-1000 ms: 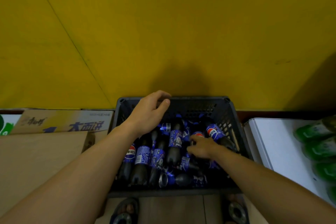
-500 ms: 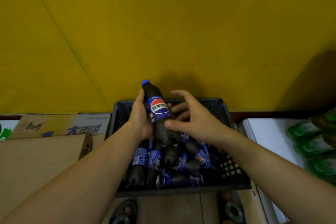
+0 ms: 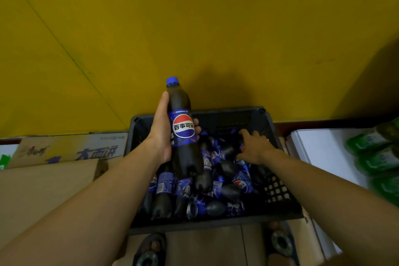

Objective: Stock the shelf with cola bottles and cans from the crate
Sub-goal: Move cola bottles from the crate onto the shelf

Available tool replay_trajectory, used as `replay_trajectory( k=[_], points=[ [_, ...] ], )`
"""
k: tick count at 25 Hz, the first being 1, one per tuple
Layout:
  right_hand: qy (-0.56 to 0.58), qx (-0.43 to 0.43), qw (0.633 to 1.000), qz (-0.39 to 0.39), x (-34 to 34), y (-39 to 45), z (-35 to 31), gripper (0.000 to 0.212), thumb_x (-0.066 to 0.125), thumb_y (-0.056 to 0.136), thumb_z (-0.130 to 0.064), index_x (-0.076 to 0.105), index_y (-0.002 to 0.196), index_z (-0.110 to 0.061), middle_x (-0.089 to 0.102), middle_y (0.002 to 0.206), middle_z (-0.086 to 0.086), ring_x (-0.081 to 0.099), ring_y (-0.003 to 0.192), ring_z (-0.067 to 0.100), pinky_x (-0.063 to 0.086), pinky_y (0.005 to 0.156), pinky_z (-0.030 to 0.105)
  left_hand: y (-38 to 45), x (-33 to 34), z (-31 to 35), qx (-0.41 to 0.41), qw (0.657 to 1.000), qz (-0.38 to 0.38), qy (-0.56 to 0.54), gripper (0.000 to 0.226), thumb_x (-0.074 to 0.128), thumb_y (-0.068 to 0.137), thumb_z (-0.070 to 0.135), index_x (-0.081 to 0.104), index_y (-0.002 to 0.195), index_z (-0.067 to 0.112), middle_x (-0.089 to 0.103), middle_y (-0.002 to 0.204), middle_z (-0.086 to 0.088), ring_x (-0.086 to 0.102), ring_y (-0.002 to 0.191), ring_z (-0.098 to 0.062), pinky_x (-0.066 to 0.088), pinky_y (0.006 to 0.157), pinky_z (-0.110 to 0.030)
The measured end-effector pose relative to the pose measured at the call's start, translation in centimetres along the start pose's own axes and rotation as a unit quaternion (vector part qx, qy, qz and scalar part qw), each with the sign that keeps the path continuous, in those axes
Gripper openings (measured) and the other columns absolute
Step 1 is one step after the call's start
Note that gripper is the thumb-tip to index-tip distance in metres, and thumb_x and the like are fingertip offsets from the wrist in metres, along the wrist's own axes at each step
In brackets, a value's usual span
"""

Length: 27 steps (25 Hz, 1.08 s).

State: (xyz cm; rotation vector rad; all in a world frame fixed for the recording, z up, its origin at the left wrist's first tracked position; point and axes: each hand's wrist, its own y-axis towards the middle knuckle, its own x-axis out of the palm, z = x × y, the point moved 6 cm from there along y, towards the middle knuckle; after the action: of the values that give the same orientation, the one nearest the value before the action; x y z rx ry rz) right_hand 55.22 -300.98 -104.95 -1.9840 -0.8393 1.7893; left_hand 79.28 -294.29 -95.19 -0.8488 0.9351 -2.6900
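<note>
A dark plastic crate (image 3: 278, 192) sits on the floor below me, filled with lying cola bottles (image 3: 228, 168) with blue labels, and a can (image 3: 192, 209) near its front. My left hand (image 3: 160, 134) grips one cola bottle (image 3: 184, 157) upright above the crate's left side, blue cap up and logo facing me. My right hand (image 3: 255, 147) reaches into the far right part of the crate. Its fingers are spread over a lying bottle, thumb and forefinger on either side of that bottle's label. No shelf is in view.
Cardboard boxes (image 3: 64, 151) lie left of the crate. A white box (image 3: 319, 153) and green bottles (image 3: 377, 157) are on the right. A yellow wall (image 3: 194, 28) rises behind the crate. My sandalled feet (image 3: 149, 250) stand just before it.
My left hand lifted a cola bottle out of the crate and raised it upright. My right hand briefly touched that bottle, then dropped back into the crate's far right side.
</note>
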Motion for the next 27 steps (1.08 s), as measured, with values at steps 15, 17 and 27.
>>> replay_trajectory(
  k=[15, 17, 27],
  points=[
    [0.764, 0.063, 0.634, -0.098, -1.8, -6.3, -6.6, 0.025, 0.066, 0.082, -0.034, 0.063, 0.098, -0.015, 0.06, 0.091, 0.011, 0.059, 0.079, 0.025, 0.047, 0.072, 0.035, 0.0, 1.1, 2.1, 0.025, 0.999, 0.007, 0.019, 0.071, 0.045, 0.086, 0.079, 0.063, 0.101, 0.012, 0.069, 0.082, -0.016, 0.069, 0.066, -0.029, 0.06, 0.063, -0.038],
    [0.799, 0.015, 0.591, -0.111, -3.7, -10.1, -6.9, 0.023, 0.061, 0.089, -0.025, 0.063, 0.109, -0.012, 0.063, 0.09, 0.012, 0.061, 0.075, 0.025, 0.049, 0.065, 0.032, -0.9, 1.6, 3.2, 0.047, 0.999, -0.006, -0.011, 0.062, 0.046, 0.09, 0.069, 0.063, 0.099, 0.011, 0.07, 0.083, -0.016, 0.071, 0.066, -0.028, 0.061, 0.064, -0.039],
    [0.794, -0.121, 0.573, 0.162, -10.5, -28.9, 6.1, 0.065, 0.078, 0.052, -0.01, 0.065, 0.116, -0.016, 0.068, 0.093, 0.017, 0.064, 0.083, 0.031, 0.053, 0.078, 0.042, -11.0, 22.3, -0.9, 0.001, 0.923, -0.381, -0.046, 0.064, 0.041, 0.1, 0.045, 0.056, 0.133, -0.007, 0.064, 0.123, -0.022, 0.066, 0.104, -0.032, 0.052, 0.094, -0.044]
  ],
)
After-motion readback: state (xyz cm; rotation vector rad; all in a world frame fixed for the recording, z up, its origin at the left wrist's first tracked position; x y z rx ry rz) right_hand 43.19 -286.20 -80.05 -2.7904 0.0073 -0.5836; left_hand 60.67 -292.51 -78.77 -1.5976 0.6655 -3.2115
